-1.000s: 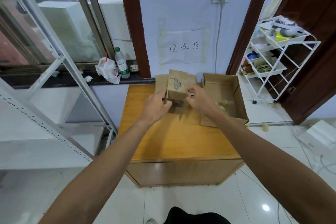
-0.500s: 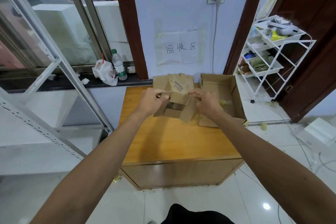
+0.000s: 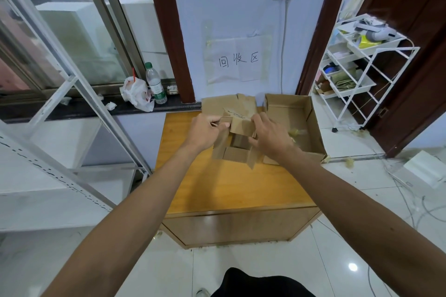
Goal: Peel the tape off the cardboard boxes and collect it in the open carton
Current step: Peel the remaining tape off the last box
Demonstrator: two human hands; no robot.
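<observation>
A small brown cardboard box (image 3: 235,152) sits on the wooden cabinet top (image 3: 229,185) with its flaps spread apart. My left hand (image 3: 206,131) pinches the box's left flap near its top edge. My right hand (image 3: 271,137) presses on the right flap and side. Just right of the box stands the open carton (image 3: 313,128), with a few crumpled yellowish tape scraps (image 3: 296,132) inside it. Flattened cardboard (image 3: 226,103) leans against the wall behind the small box. Whether tape remains on the box is hidden by my hands.
A white wire rack (image 3: 362,75) stands to the right by a dark door. On the window ledge to the left are a plastic bottle (image 3: 155,84) and a white bag (image 3: 136,93). Tape scraps (image 3: 348,161) and cables lie on the tiled floor.
The small box stood upright between my hands a second ago. It now lies lower on the cabinet with its flaps pulled apart, and both hands have shifted onto the flaps.
</observation>
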